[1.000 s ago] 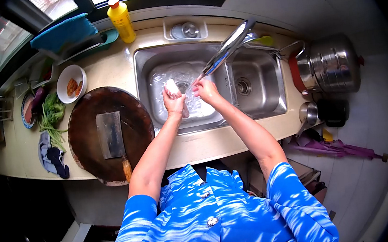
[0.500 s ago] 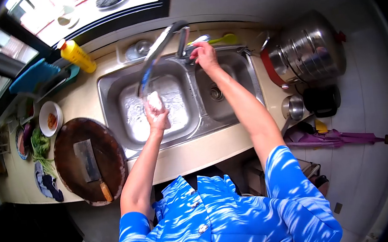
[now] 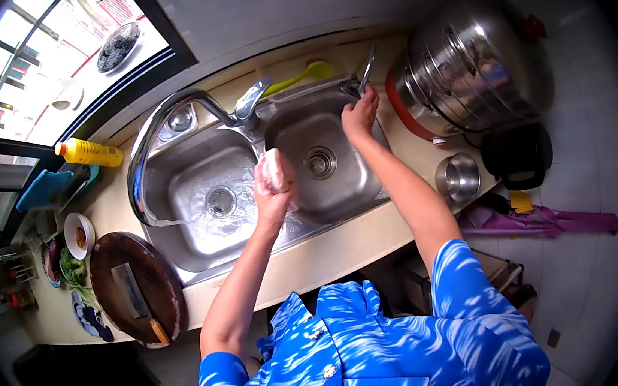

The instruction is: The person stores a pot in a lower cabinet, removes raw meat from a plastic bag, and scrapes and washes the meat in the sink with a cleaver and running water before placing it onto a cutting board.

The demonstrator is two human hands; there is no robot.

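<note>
My left hand (image 3: 271, 206) is closed around a pale pink, wet piece of what looks like raw meat (image 3: 274, 171), above the divider of the double sink (image 3: 260, 147). At the sink's back right corner, my right hand (image 3: 360, 118) has its fingers closed at the lower end of a slim metal tap (image 3: 368, 70). A large curved faucet (image 3: 158, 122) arches over the left basin, with a little water at its spout. Its lever (image 3: 249, 100) stands at the back middle. Water lies in the left basin around the drain (image 3: 220, 201).
Left of the sink, a cleaver (image 3: 131, 287) lies on a round chopping board (image 3: 163, 267), near a white bowl (image 3: 78, 236) and greens (image 3: 72, 269). A yellow bottle (image 3: 90, 153) stands behind. On the right are a big steel pot (image 3: 483, 61) and a small steel bowl (image 3: 459, 178).
My right hand has moved right, from the faucet lever to the slim tap. My left hand has carried the piece right, out of the left basin. The view has turned and shifted.
</note>
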